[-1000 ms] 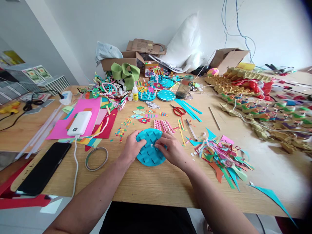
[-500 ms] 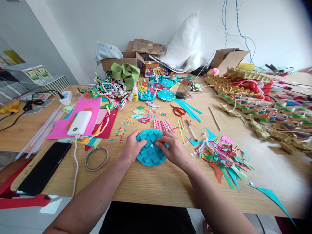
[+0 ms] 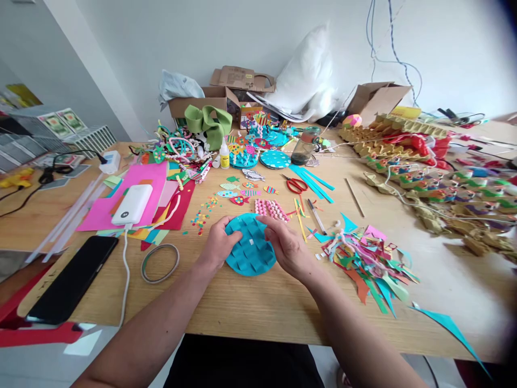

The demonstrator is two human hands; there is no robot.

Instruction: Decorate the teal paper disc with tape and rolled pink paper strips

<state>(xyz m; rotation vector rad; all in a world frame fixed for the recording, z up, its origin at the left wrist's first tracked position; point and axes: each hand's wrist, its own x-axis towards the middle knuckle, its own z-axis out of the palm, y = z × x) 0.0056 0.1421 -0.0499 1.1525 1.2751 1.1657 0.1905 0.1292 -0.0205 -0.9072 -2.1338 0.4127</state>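
Observation:
A round blue disc (image 3: 251,257) with raised slits and a small white square near its middle is held just above the table, near the front. My left hand (image 3: 220,242) grips its left edge, thumb on top. At the disc's right edge is my right hand (image 3: 286,245), its index finger reaching over the upper rim and its thumb bent near the surface. Beyond the disc lie pink twisted strips (image 3: 271,209) and several paper fish (image 3: 250,192).
Red scissors (image 3: 297,185), a pen (image 3: 317,215) and a scrap pile (image 3: 371,264) lie to the right. To the left are a tape roll (image 3: 160,263), a phone (image 3: 75,279) and a white power bank (image 3: 132,205). A glue bottle (image 3: 224,154) stands behind.
My right hand has moved from the white square at the disc's middle to its upper right edge, and its index finger has straightened. My left hand keeps its hold.

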